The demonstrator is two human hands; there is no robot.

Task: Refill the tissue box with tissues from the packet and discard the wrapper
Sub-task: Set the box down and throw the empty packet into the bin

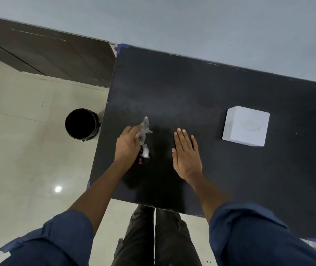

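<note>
My left hand (pixel 127 145) is closed around the crumpled clear plastic wrapper (pixel 144 129), which sticks out above and below my fingers, over the left part of the black table (pixel 210 93). My right hand (pixel 186 154) lies flat, palm down, fingers together, on the table's middle and holds nothing. The white cube-shaped tissue box (pixel 246 126) stands on the table to the right, well apart from both hands; its top shows an oval opening and no tissue sticks out.
A round black bin (pixel 82 124) stands on the pale tiled floor just left of the table's left edge. A dark brown cabinet (pixel 47 54) runs along the wall at the upper left. My legs are below the table's near edge.
</note>
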